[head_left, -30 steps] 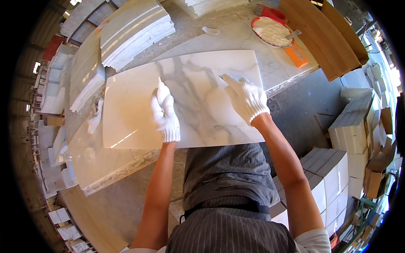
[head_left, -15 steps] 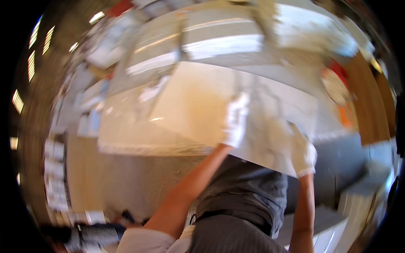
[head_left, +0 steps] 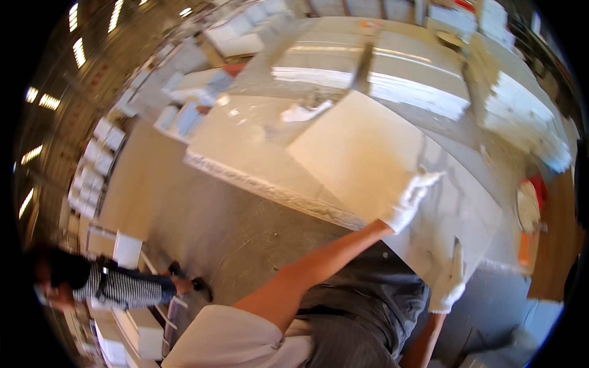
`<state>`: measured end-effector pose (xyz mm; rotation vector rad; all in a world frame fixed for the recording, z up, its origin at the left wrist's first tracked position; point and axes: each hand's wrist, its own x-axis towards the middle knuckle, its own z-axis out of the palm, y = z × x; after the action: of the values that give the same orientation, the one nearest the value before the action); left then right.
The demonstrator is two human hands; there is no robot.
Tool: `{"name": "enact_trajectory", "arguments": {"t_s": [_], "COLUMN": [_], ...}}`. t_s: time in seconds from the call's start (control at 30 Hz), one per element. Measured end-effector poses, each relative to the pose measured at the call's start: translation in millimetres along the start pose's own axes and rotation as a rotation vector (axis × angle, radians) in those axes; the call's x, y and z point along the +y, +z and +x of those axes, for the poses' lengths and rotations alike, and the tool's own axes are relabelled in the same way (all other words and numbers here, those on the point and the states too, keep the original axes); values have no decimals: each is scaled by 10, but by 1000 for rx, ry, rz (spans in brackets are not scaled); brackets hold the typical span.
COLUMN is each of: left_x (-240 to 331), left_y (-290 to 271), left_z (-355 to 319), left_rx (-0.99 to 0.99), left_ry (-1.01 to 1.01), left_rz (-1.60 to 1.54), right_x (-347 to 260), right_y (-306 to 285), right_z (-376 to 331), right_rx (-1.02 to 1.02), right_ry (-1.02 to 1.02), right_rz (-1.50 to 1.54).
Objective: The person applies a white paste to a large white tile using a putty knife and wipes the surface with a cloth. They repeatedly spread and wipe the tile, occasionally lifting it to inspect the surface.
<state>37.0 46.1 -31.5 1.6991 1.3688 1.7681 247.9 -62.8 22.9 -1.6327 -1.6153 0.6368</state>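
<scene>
A large white marble-veined tile (head_left: 368,153) lies on a pale stone worktable (head_left: 245,144), its near corner hanging over the table's edge. My left hand (head_left: 410,199), in a white glove, rests flat on the tile's top near the middle of its near side. Lower right, my gloved right hand (head_left: 450,281) grips the tile's near edge with the thumb on top. Both bare forearms come up from the lower edge over my dark apron (head_left: 362,306).
Stacks of white tiles (head_left: 392,73) lie on the table behind, more at the far right (head_left: 521,113). A round dish (head_left: 527,205) and an orange tool (head_left: 523,248) sit at the right. A person in a striped top (head_left: 116,285) is low at the left among white boxes (head_left: 144,328).
The view has swung left and blurred, then steadied. My left hand has stayed on the tile's top; my right hand has moved from the top surface down to the tile's near edge.
</scene>
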Motion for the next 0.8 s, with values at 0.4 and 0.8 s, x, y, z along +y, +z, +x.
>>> {"name": "enact_trajectory", "arguments": {"t_s": [0.4,0.8], "left_x": [-93,21], "left_y": [238,517], "left_z": [264,387], "left_rx": [-327,-470], "left_ry": [176,498], "left_rz": [101,749], "right_x": [117,184], "right_y": [-96,-117], "right_z": [55,54], "right_rx": [164,148], "right_ry": [-163,-184], "right_rz": [-212,-221]}}
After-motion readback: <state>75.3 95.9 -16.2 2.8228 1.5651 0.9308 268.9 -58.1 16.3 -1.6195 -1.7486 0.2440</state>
